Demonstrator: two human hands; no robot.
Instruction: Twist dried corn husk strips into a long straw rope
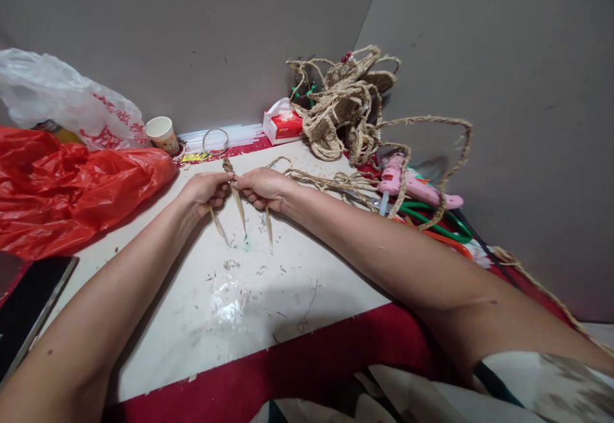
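Observation:
My left hand (pixel 208 189) and my right hand (pixel 261 186) meet above the white board (pixel 288 288), both closed with fingers pinched. Between them is a short braid (pixel 227 165) of plant fibre, its plaited end pointing away from me. Three loose strands come out toward me. The middle strand (pixel 238 208) hangs between my hands, while the left strand (pixel 219 224) passes out under my left hand and the right strand (pixel 268 228) under my right. My fingers hide the point where the strands join the braid.
A red plastic bag (pixel 86 186) and a black phone-like slab (pixel 33 301) lie at left. Behind stand a paper cup (pixel 162 134), clear sticks (pixel 240 135) and a tissue pack (pixel 283 122). Heaped braided rope (pixel 330 109) and a pink glue gun (pixel 398 176) lie at right, against grey walls.

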